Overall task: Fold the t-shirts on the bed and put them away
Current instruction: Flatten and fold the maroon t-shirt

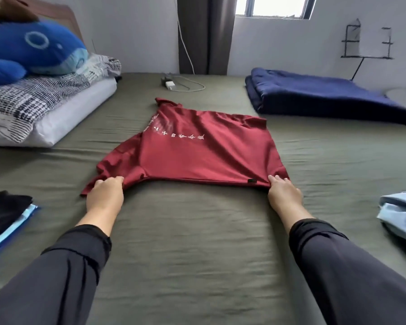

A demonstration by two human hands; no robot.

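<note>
- My left hand (104,192) pinches the near edge of the red t-shirt (192,151), fingers curled over the cloth where a sleeve bunches up just beyond my knuckles.
- My right hand (284,192) grips the same near edge at its other corner, fingers over the top and the thumb hidden beneath; a small dark tag (252,181) sits on the hem just inboard of it.
- The two hands are well apart, and the edge runs taut between them, crosswise to my arms.
- The shirt spreads away from both hands across the green bed sheet (197,242), printed side up, with a line of white characters (181,134) beyond my grip. It already looks partly folded, though I cannot tell how many layers.
- The relation I judge the next move turns on: the garment's length runs straight away from me, its far tip (161,101) beyond and slightly inboard of the left hand. Both hands are level on the near edge, so neither is nearer; I expect to carry that edge forward evenly.
- Outboard of my left hand lies a dark folded stack (5,212) on something light blue; outboard of my right, a pale blue garment (401,214).
- Further off past my right hand, a navy blanket (314,95); past my left, a patterned pillow (40,99) with a blue whale plush (33,48).
</note>
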